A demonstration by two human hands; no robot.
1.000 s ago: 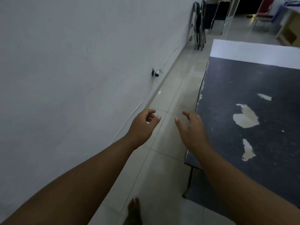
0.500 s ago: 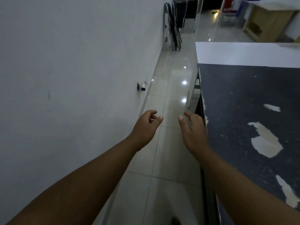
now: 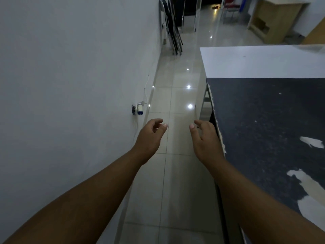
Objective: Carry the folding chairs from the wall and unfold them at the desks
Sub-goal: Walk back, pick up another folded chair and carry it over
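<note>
A: Folding chairs point(image 3: 171, 27). Where, and what state?

B: Far end of the aisle, folded flat and leaning upright against the wall point(image 3: 70, 76) on the left. Dark seats and backs, thin shiny metal tube frames. Tops cut off by the frame edge; exact count not clear, the frames overlap.

A: Anything behind them?

B: One dark chair point(image 3: 188, 13) standing open just beyond, chrome legs. Further right a red-seated chair point(image 3: 232, 7), mostly cropped and dim. Small item on the floor back there, too blurred to name.

A: Hands?

B: Left hand point(image 3: 149, 138) and right hand point(image 3: 204, 140) both held out low over the floor point(image 3: 175, 173), well short of the chairs. Grip released on each: fingers loosely curled, nothing in them.

A: Surroundings?

B: Glossy pale floor tiles with point reflections. To the right, a dark speckled worktop point(image 3: 263, 129), surface peeled away in pale patches, ragged edge; right hand just beside that edge. A white worktop point(image 3: 255, 62) butts against it, smooth. A wooden desk point(image 3: 274, 20) beyond. Low on the wall, a plug point(image 3: 139, 109) with a thin white cable running along the skirting.
</note>
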